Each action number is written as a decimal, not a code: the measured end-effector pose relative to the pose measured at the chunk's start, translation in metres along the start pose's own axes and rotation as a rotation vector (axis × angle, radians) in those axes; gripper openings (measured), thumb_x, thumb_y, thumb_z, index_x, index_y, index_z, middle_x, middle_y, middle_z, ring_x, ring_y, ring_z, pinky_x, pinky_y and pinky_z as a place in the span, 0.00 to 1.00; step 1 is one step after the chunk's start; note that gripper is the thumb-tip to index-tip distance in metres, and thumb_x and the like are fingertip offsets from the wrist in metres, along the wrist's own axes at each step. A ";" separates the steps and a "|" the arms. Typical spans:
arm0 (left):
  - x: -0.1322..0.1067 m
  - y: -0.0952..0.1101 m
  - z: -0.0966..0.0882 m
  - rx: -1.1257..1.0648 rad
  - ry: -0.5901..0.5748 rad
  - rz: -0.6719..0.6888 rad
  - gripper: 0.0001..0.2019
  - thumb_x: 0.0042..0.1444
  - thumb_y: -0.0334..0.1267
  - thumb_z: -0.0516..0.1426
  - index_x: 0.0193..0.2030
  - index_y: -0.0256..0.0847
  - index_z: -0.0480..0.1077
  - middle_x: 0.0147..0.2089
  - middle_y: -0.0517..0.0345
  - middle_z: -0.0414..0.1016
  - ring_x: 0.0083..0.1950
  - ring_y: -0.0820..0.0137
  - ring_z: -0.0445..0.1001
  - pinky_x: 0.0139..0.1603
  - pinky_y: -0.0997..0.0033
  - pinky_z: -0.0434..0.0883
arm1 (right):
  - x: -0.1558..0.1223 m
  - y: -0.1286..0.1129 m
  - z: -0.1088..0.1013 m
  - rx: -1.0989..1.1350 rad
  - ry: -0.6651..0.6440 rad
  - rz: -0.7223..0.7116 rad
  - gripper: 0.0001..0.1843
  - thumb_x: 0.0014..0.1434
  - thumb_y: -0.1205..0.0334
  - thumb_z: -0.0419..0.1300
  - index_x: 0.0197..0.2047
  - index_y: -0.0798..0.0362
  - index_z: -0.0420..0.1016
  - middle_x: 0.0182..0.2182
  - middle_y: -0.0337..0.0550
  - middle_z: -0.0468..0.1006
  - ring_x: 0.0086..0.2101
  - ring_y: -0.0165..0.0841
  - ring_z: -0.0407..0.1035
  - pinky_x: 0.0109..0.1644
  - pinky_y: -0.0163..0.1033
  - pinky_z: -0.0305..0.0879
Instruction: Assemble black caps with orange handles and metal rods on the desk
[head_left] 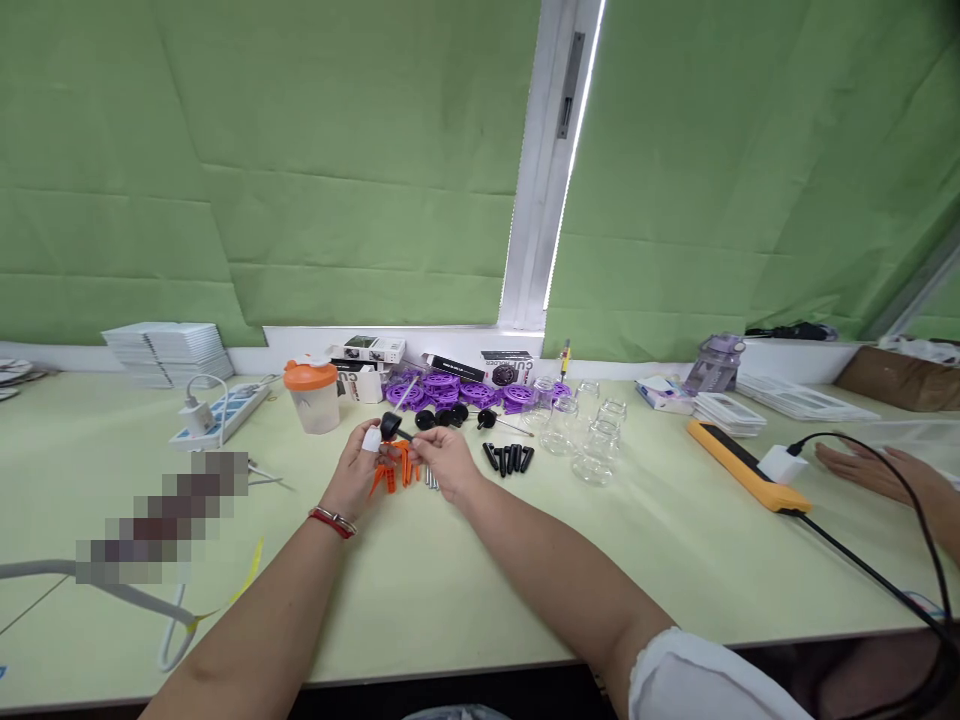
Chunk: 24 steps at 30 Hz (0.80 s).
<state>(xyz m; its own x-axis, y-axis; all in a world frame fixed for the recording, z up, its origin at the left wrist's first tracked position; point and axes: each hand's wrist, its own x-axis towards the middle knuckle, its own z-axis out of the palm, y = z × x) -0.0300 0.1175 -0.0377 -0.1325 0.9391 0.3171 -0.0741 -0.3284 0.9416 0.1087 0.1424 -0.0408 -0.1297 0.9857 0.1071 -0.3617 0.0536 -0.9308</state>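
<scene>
My left hand (pixel 358 470) is closed round a small black knob-like part (pixel 390 427); a white cover sits on one fingertip. My right hand (pixel 444 463) pinches the other side of that part, fingers pressed together. Directly under both hands lie orange plastic pieces (pixel 397 468) and a few thin metal pins (pixel 431 480). Just beyond are black round knobs (pixel 444 416), a row of black pegs (pixel 508 458) and a heap of purple plastic wheels (pixel 465 392).
Several clear glass jars (pixel 592 430) stand right of centre. An orange-lidded cup (pixel 313 396) and a power strip (pixel 225 410) are on the left. A yellow power strip (pixel 746 466) with a black cable lies right, near another person's hand (pixel 870 468). Small boxes line the sill.
</scene>
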 end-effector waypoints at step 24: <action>0.010 0.003 -0.021 -0.050 0.375 0.076 0.12 0.51 0.45 0.55 0.37 0.39 0.65 0.28 0.62 0.70 0.24 0.75 0.68 0.23 0.75 0.66 | -0.067 0.010 0.011 -1.412 -0.468 -0.272 0.07 0.57 0.60 0.56 0.32 0.53 0.73 0.34 0.45 0.74 0.36 0.36 0.69 0.37 0.38 0.61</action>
<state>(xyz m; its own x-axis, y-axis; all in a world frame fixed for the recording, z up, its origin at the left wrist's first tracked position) -0.0521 0.1243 -0.0342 -0.4907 0.8127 0.3142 -0.0970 -0.4093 0.9072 0.1037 0.0753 -0.0534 -0.5787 0.7973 0.1716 0.6998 0.5935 -0.3976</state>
